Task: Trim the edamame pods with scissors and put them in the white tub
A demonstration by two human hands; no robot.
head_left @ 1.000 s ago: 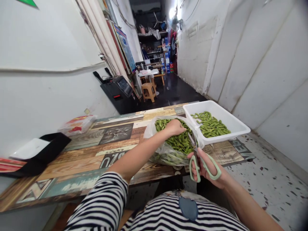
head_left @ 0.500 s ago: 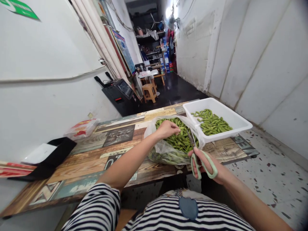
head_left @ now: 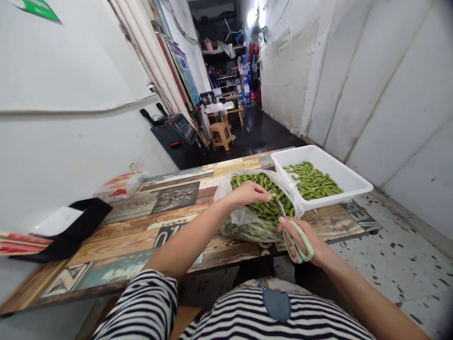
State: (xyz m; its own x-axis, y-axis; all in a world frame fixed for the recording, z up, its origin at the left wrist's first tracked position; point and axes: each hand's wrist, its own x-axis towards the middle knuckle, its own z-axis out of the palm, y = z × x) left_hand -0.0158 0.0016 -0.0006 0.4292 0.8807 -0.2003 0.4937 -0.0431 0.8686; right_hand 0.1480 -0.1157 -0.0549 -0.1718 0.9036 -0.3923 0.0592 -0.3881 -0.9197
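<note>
White walls (head_left: 290,75), dark floor (head_left: 262,130), brown stool (head_left: 220,135)

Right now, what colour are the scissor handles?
Pale green scissor handles; best seen in the head view.

Wood-plank-patterned table (head_left: 184,217) bears bag (head_left: 255,229), white tray (head_left: 354,186), packet (head_left: 122,185).

It looks like a small shop or eatery: a long narrow room with a black touchscreen machine (head_left: 182,130), a small table (head_left: 219,108) with a plastic stool (head_left: 220,135), stacked boxes (head_left: 246,89) and crowded shelves (head_left: 221,54).
</note>
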